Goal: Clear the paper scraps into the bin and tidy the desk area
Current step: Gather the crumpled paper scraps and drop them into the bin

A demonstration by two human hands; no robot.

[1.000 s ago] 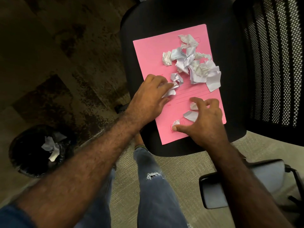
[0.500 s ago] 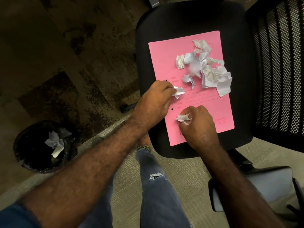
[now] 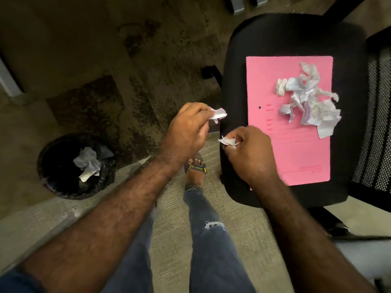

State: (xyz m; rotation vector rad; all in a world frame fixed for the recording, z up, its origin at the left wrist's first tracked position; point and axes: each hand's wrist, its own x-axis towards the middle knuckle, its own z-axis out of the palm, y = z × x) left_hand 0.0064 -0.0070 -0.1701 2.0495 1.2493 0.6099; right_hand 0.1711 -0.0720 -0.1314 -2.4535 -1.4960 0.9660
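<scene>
Now I am pinching one paper scrap (image 3: 219, 114) in my left hand (image 3: 188, 130), another scrap (image 3: 229, 142) in my right hand (image 3: 249, 153), beside the pink folder (image 3: 296, 157).

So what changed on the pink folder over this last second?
Both hands closed on loose scraps and lifted them off the pink folder: the left hand holds one scrap, the right hand another, now left of it. The main scrap pile and bin are unchanged.

Head view, steeply down, close.
</scene>
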